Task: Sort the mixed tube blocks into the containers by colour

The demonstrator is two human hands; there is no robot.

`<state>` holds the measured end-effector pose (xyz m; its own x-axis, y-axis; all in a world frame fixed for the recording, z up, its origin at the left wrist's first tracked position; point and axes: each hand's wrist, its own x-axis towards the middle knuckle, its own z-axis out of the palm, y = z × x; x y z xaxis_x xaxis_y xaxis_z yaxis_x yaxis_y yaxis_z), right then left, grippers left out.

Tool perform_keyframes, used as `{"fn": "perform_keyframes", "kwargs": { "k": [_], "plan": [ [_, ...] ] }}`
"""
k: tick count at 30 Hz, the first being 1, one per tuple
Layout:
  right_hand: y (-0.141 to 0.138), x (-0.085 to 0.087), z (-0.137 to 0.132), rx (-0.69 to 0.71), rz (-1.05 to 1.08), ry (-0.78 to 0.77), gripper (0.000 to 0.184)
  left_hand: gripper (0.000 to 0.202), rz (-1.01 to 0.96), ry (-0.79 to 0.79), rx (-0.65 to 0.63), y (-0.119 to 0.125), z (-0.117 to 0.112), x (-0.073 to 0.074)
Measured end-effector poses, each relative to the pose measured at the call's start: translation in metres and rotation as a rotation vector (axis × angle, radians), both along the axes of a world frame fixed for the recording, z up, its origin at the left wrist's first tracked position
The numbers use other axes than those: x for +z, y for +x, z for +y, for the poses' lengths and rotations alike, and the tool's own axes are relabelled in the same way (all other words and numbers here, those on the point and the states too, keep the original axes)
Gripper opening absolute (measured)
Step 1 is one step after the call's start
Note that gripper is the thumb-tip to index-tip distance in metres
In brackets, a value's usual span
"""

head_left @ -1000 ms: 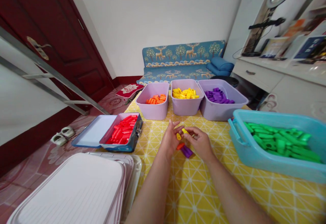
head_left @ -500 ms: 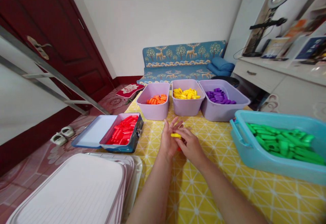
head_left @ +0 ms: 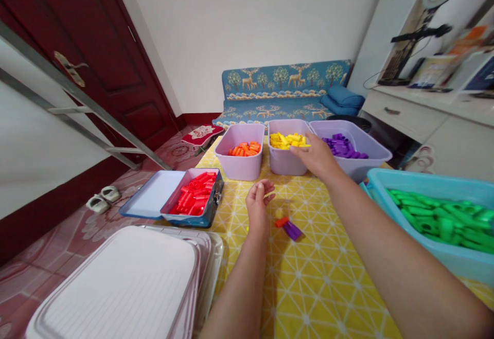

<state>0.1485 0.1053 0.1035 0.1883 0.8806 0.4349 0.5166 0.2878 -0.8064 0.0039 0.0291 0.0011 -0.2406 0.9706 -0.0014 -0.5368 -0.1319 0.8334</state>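
Note:
My right hand [head_left: 319,158] reaches over the near right corner of the middle lilac bin [head_left: 287,162], its thumb stretched out beside the yellow plastic pieces [head_left: 284,141]. Its other fingers are partly hidden, but the hand looks open. Above the yellow-patterned tablecloth, my left hand [head_left: 258,202] has its fingers loosely bent and apart, with nothing visible in them. Just right of it, an orange piece [head_left: 281,222] and a purple piece [head_left: 292,231] lie close together on the cloth. A blurred yellow bit shows behind them.
Lilac bins with orange pieces [head_left: 245,149] and purple pieces [head_left: 342,146] flank the middle one. An open tin [head_left: 210,215] of red pieces stands left, a turquoise tub [head_left: 432,246] of green pieces right. Stacked white trays [head_left: 116,282] lie at the front left.
My right hand has left my left palm, where a yellow piece showed at its fingers, and moved forward to the middle bin. My left hand has curled slightly, uncovering the orange and purple pieces.

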Motion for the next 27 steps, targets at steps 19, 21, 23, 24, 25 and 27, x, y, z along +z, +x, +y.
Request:
{"fn": "perform_keyframes", "kwargs": {
  "k": [19, 21, 23, 24, 25, 27],
  "plan": [
    [-0.017, -0.128, -0.086, 0.021, -0.337, -0.154, 0.028, 0.024, 1.250, 0.055, -0.152, -0.007, -0.004, -0.009],
    [-0.013, -0.134, -0.084, 0.026, -0.249, -0.147, 0.030, 0.026, 1.275, 0.095, -0.231, -0.010, -0.004, -0.006],
    [-0.011, -0.136, -0.085, 0.036, -0.189, -0.160, 0.031, 0.029, 1.252, 0.169, -0.320, -0.013, -0.004, -0.004],
    [-0.010, -0.136, -0.085, 0.035, -0.165, -0.172, 0.031, 0.031, 1.218, 0.204, -0.361, -0.015, -0.004, -0.004],
    [-0.009, -0.135, -0.085, 0.034, -0.143, -0.186, 0.031, 0.034, 1.171, 0.226, -0.397, -0.017, -0.004, -0.004],
    [-0.010, -0.134, -0.086, 0.033, -0.099, -0.213, 0.030, 0.040, 1.070, 0.226, -0.455, -0.019, -0.003, -0.007]
  ]
}}
